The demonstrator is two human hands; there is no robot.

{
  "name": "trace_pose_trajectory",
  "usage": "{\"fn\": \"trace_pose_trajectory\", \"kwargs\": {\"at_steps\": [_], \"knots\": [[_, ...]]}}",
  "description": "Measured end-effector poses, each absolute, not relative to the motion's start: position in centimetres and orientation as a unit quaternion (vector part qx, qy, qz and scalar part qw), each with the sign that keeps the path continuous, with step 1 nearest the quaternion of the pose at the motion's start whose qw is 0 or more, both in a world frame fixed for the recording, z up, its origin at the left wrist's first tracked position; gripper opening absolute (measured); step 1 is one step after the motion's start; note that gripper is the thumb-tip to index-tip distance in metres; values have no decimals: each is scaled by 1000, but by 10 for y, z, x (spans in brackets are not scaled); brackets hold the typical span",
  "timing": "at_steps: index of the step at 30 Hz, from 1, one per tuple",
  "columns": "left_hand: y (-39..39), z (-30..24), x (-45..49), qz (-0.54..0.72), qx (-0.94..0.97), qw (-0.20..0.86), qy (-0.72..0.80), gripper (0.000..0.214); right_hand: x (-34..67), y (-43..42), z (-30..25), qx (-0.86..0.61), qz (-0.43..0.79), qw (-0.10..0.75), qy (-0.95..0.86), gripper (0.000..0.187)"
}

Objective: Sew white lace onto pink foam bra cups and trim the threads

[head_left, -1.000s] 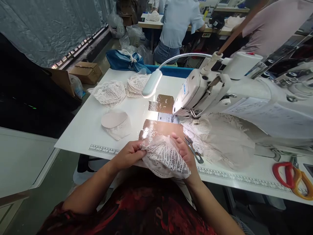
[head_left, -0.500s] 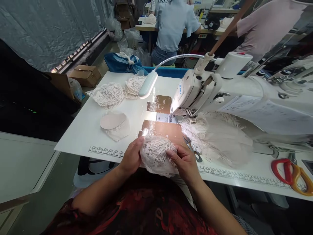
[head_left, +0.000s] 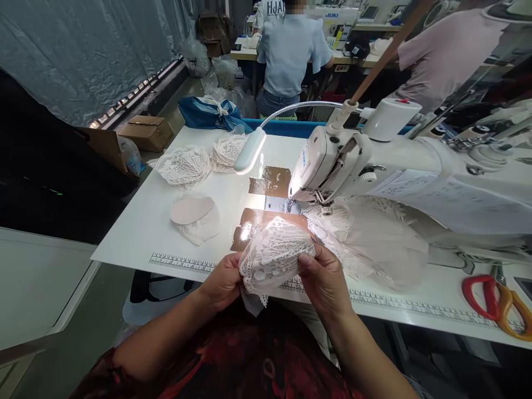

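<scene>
A white lace piece is held up between both hands over the front edge of the white sewing table. My left hand grips its lower left edge. My right hand pinches its right side, thumb on top. Just behind the piece stands the white sewing machine, whose needle area is lit by a gooseneck lamp. A heap of sewn lace lies under the machine arm to the right.
Stacks of lace pieces and a plain fabric cup lie at the left of the table. Red and orange scissors rest at the far right. Beyond the table are a blue bag, cardboard boxes and two other people at work.
Both hands have lifted and turned the lace piece off the table edge, raising it toward the lamp light. The small snips beside my right hand are now hidden.
</scene>
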State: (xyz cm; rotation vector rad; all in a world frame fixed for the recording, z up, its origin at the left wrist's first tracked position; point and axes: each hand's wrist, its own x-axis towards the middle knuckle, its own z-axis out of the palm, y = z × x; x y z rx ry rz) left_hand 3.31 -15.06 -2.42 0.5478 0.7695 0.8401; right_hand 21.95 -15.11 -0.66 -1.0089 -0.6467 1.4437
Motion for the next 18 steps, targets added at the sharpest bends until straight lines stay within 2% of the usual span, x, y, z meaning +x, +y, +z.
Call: {"fn": "trace_pose_trajectory", "kwargs": {"at_steps": [2, 4, 6, 8, 9, 10, 14, 18], "knots": [[-146, -24, 17, 411, 309, 773, 372, 11, 226, -151, -4, -443, 613, 587, -290, 22], [-141, -17, 4, 454, 418, 687, 384, 6, 230, -152, -2, -463, 595, 557, -349, 22], [-135, -3, -3, 457, 556, 585, 374, 29, 229, -153, 2, -480, 566, 498, -448, 19], [-130, 12, -3, 400, 672, 510, 359, 55, 225, -154, 7, -480, 529, 441, -543, 14], [-128, 18, -1, 360, 707, 491, 360, 60, 223, -155, 9, -476, 512, 421, -577, 12], [-126, 22, 1, 321, 728, 484, 364, 59, 220, -155, 11, -470, 498, 409, -604, 11], [-123, 25, 13, 229, 723, 537, 370, 25, 215, -154, 15, -464, 397, 421, -670, 10], [-121, 21, 18, 239, 699, 580, 342, 24, 214, -151, 15, -484, 311, 451, -682, 11]]}}
